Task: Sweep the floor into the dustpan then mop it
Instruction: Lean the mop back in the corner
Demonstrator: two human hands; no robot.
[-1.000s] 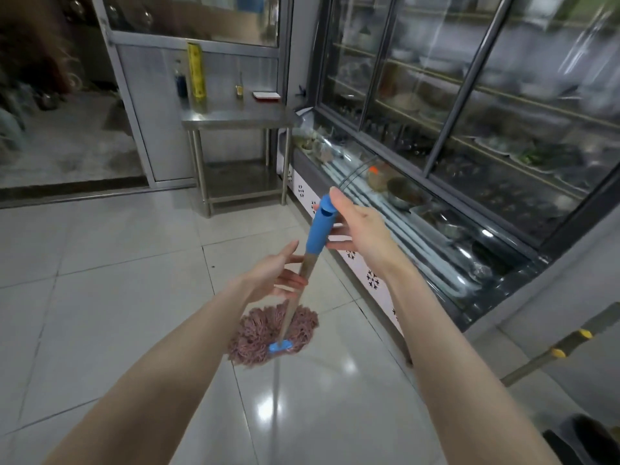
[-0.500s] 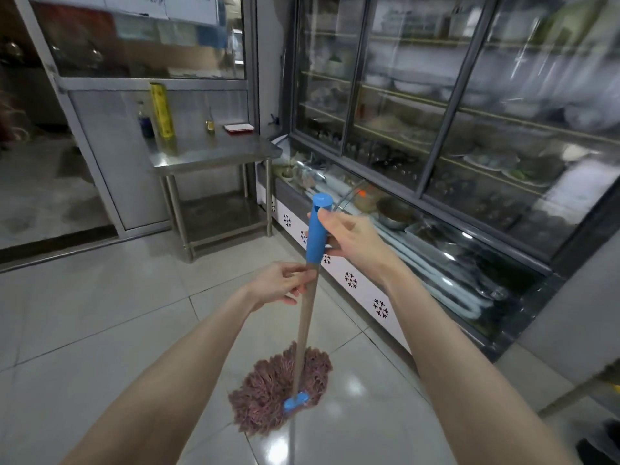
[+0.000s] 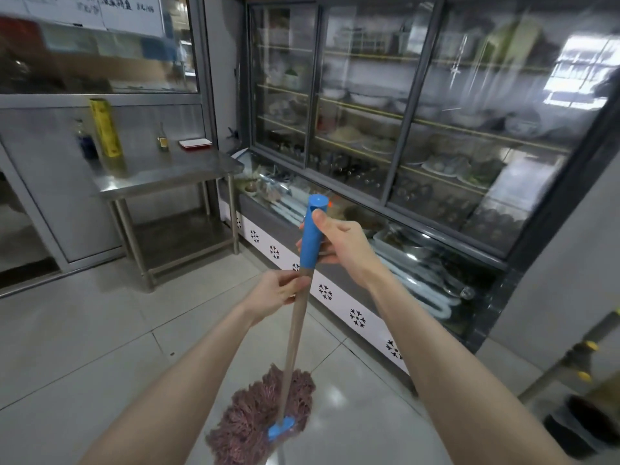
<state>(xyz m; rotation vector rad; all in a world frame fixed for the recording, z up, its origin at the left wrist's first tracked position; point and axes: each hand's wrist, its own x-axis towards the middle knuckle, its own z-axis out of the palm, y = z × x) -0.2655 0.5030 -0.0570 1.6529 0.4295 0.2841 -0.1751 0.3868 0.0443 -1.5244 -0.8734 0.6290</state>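
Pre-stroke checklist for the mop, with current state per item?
1. Right hand grips the blue grip: ok.
2. Left hand grips the wooden shaft below it: ok.
3. Mop head down on the floor: ok.
4. Steel table legs apart from the mop head: ok.
5. Floor swept clean: cannot tell; one dark speck on a tile.
6. Mop head wet: cannot tell.

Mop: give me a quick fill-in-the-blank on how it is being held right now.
The right hand grips the ___ grip sleeve at the top.
The left hand holds the wooden shaft just ___ the right hand.
The mop head rests on the tiled ___.
Missing words: blue; below; floor.
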